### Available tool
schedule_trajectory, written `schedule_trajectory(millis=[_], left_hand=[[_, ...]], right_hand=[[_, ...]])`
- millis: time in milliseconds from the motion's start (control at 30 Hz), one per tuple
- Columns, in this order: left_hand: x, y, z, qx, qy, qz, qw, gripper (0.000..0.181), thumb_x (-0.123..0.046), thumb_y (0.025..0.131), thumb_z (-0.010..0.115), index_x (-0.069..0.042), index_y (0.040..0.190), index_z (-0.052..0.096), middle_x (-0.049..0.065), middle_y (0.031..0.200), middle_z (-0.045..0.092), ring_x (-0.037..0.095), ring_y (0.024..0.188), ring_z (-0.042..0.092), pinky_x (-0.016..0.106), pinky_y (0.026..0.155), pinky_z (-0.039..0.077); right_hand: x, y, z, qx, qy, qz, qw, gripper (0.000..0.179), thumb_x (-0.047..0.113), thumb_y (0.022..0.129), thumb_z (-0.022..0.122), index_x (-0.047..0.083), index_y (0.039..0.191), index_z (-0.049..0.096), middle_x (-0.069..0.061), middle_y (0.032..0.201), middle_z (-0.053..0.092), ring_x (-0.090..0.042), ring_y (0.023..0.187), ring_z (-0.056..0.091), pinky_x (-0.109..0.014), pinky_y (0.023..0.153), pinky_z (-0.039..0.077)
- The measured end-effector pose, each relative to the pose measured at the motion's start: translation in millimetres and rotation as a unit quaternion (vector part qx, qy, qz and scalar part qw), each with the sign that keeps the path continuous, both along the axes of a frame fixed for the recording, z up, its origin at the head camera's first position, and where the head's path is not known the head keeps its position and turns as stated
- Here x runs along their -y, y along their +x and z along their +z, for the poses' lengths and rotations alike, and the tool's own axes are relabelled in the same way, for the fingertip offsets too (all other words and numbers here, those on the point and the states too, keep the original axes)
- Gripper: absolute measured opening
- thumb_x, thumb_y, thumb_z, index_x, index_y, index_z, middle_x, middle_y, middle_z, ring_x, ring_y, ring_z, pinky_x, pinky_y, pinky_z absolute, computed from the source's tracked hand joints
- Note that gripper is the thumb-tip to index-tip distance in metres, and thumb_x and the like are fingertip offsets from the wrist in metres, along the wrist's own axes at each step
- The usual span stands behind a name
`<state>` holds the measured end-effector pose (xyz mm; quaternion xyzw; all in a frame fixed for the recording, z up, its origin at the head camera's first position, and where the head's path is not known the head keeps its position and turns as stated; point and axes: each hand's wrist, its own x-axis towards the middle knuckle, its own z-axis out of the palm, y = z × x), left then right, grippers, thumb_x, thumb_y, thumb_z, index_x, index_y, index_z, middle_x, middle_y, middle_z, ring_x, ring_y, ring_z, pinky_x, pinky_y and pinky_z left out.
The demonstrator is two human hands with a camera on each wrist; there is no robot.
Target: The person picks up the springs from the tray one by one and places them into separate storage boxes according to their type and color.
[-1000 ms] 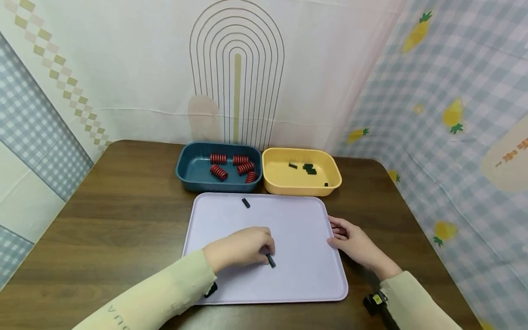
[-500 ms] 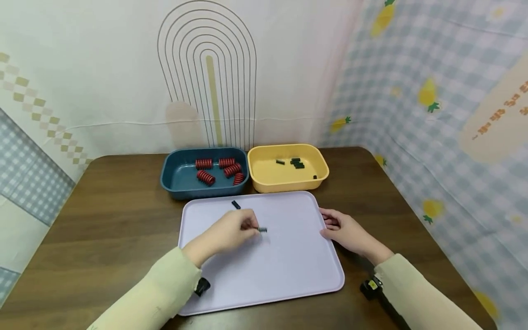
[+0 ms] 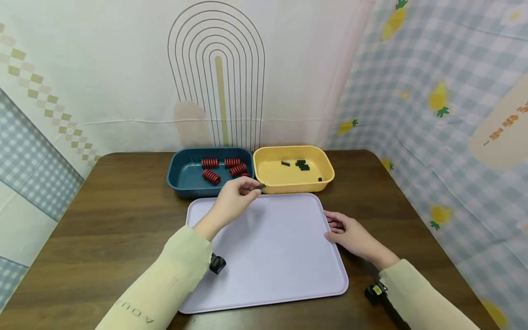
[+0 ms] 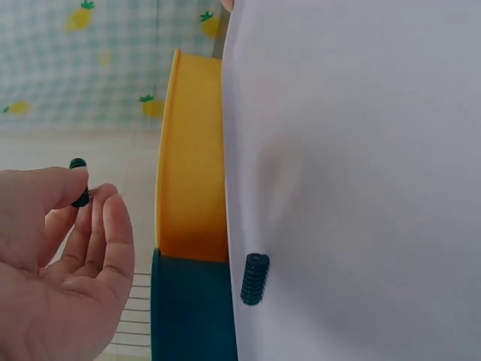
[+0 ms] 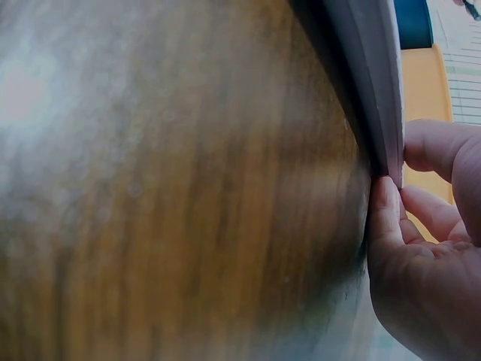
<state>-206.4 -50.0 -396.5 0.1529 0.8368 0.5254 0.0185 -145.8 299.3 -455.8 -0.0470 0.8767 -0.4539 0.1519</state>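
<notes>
My left hand [image 3: 233, 199] pinches a small dark green coil spring [image 3: 260, 186] between thumb and fingers, in front of the yellow bin [image 3: 294, 188]. The left wrist view shows that spring [image 4: 79, 183] held above the lilac tray's far edge. Another green spring [image 4: 255, 279] lies on the tray [image 3: 280, 256] near that edge; my left hand hides it in the head view. At the tray's right side, my right hand [image 3: 350, 233] grips the rim, with the thumb [image 5: 430, 145] on one face and fingers against the side.
Several green springs [image 3: 303, 166] lie in the yellow bin. Beside it stands a blue bin [image 3: 181, 183] with several larger red springs [image 3: 211, 177]. Both bins sit behind the tray on a brown wooden table [image 3: 123, 220], with patterned cloth hanging behind and at the right.
My left hand has lifted the green spring off the tray's middle and carried it forward to the yellow bin's front edge. My right hand has stayed at the tray's rim.
</notes>
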Motion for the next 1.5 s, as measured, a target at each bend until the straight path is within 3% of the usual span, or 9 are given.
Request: schedule_trajectory(millis=[333,567,833,967,1200,1500], left_hand=[[-20.7,-32.8,-1.9,-0.034,-0.009,0.032,0.9988,0.014,-0.017,0.094,0.066,-0.012,0.106,0.068,0.000,0.093,0.064,0.015,0.084,0.060,0.030,0.072,0.053],[-39.1,-53.9,-7.3,-0.056,-0.064,0.036,0.9958,0.014,-0.017,0.095,0.063,-0.010,0.107,0.067,0.000,0.095,0.063,0.012,0.085,0.059,0.028,0.071,0.052],[-51.1,-57.3,-8.4,-0.053,-0.121,0.039,0.9904,0.011,-0.014,0.095,0.063,-0.010,0.105,0.067,0.001,0.093,0.063,0.014,0.081,0.058,0.028,0.068,0.052],[-52.2,-57.5,-9.5,-0.046,-0.128,0.039,0.9899,0.012,-0.012,0.094,0.064,-0.009,0.105,0.067,0.003,0.095,0.063,0.015,0.084,0.059,0.029,0.071,0.052],[-56.0,-61.0,-13.3,-0.047,-0.150,0.033,0.9871,0.013,-0.013,0.094,0.064,-0.009,0.106,0.067,0.002,0.097,0.063,0.014,0.085,0.058,0.029,0.072,0.052],[-62.9,-64.6,-2.9,-0.034,-0.237,0.015,0.9709,0.015,-0.013,0.094,0.064,-0.009,0.105,0.073,0.002,0.104,0.068,0.016,0.094,0.061,0.032,0.081,0.053]], right_hand=[[3.2,-0.1,1.9,-0.003,-0.007,0.004,1.0000,0.062,0.016,0.090,0.069,0.014,0.146,0.042,-0.009,0.134,0.052,-0.024,0.117,0.051,-0.030,0.090,0.049],[7.1,1.1,3.1,-0.003,-0.013,0.008,0.9999,0.062,0.015,0.090,0.069,0.012,0.146,0.042,-0.011,0.134,0.052,-0.025,0.117,0.051,-0.031,0.089,0.049],[12.7,5.6,17.0,0.006,-0.015,0.003,0.9999,0.062,0.010,0.091,0.067,0.005,0.147,0.040,-0.016,0.135,0.050,-0.029,0.119,0.050,-0.036,0.092,0.048],[5.3,2.4,7.4,0.008,-0.017,-0.001,0.9998,0.064,0.016,0.090,0.069,0.011,0.147,0.040,-0.012,0.136,0.050,-0.026,0.119,0.050,-0.035,0.092,0.048],[1.9,3.0,6.4,0.007,-0.010,-0.002,0.9999,0.064,0.017,0.090,0.070,0.011,0.147,0.041,-0.012,0.135,0.051,-0.025,0.118,0.050,-0.034,0.093,0.048],[1.6,1.8,5.2,0.012,-0.002,-0.012,0.9999,0.063,0.017,0.090,0.070,0.013,0.146,0.042,-0.009,0.133,0.052,-0.023,0.116,0.051,-0.030,0.091,0.048]])
